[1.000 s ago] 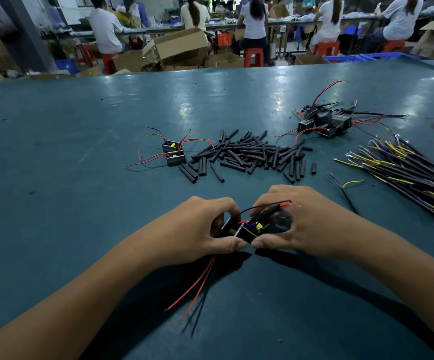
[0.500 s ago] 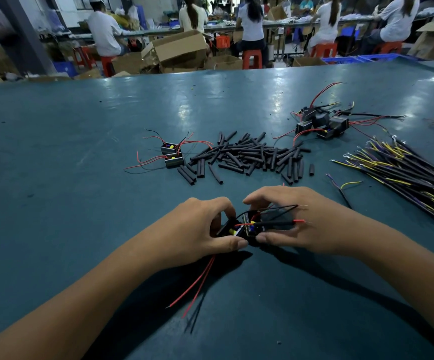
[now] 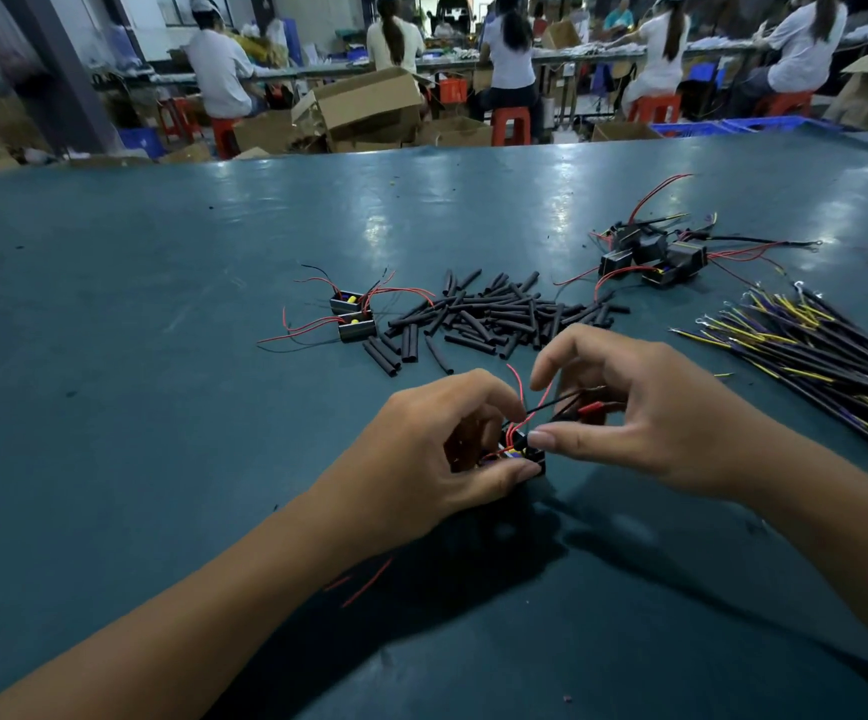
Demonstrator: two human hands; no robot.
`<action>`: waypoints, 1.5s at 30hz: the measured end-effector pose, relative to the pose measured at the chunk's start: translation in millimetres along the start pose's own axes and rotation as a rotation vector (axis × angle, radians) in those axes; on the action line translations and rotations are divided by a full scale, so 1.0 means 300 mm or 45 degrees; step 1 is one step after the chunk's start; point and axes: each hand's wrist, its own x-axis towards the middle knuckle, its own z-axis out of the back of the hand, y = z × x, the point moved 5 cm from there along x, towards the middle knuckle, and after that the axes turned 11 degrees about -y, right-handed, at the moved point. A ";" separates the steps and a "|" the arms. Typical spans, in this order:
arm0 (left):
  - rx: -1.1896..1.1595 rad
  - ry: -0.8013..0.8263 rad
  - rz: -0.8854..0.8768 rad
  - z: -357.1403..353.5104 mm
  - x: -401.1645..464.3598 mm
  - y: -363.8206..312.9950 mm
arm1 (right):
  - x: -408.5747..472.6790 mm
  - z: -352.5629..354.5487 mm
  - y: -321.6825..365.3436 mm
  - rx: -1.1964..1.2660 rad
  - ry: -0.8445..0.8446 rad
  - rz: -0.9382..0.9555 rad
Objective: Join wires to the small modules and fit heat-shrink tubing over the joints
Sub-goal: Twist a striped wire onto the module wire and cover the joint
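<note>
Between the two hands, just above the counter, sits the module, a small black box. The left hand curls round it, thumb below and fingers above, likely to keep it steady while its leads are worked. The right hand is just beside it, its forefinger stretched out to touch the module's top and its other fingers bent over the red and black leads; whether it truly pinches one I cannot tell. Beyond both hands lies the pile of tubing, within easy reach for the next sleeve. Left of that pile, beyond the left hand, rest two modules; further modules lie beyond the right hand, and the wire bundle lies to that hand's right, ready for joining.
</note>
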 end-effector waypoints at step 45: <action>-0.061 0.147 -0.161 -0.029 -0.004 -0.010 | -0.037 0.046 0.141 -0.483 -0.064 0.577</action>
